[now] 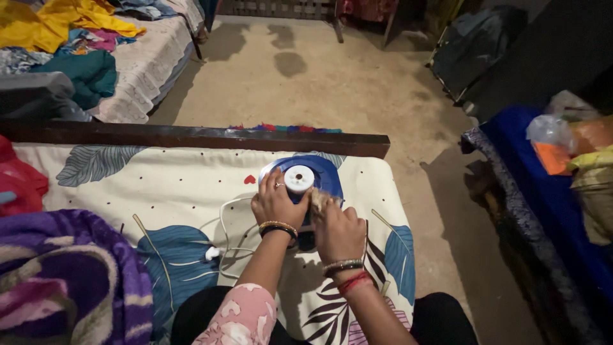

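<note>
A blue and white electric iron [315,177] with a round white dial lies on the leaf-patterned bedsheet [159,191]. My left hand [274,201] rests on the iron's left side, fingers curled against it beside the dial. My right hand [337,231] is at the iron's right side, pinching a small beige cloth [317,199] against it. The iron's white cord [223,236] loops over the sheet to the left of my arms, ending in a white plug.
A purple striped blanket [64,275] lies at the lower left and red cloth [19,182] at the left edge. A dark wooden bed rail [191,135] runs behind. Another bed with heaped clothes [76,45] is upper left. Plastic bags [575,147] sit on a blue surface at right.
</note>
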